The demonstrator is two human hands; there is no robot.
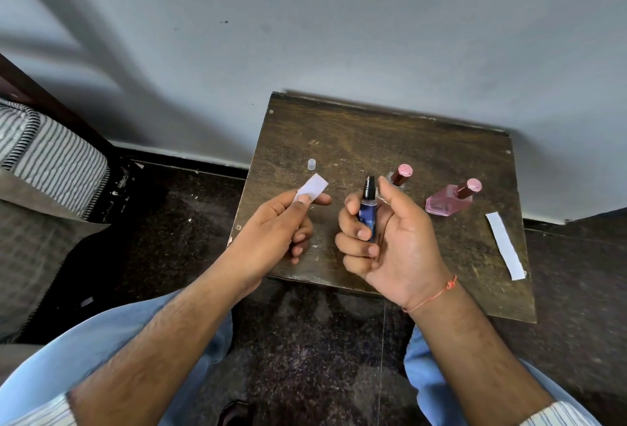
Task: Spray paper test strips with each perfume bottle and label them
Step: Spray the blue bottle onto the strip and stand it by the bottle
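Pinching a short paper strip between thumb and forefinger, the left hand hovered over the near-left edge of the small wooden table. Just right of it, the right hand curled its fingers round a slim blue spray bottle, nozzle uncapped. A clear cap stood farther back, two pink-capped bottles to the right, and a long strip near the table's right edge

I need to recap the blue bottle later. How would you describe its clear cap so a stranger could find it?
Start at the dark wooden table against the wall. On its left part, just beyond the paper strip that the left hand pinches, stands the clear cap. It is a small translucent cylinder; the other caps are pink and sit on bottles.
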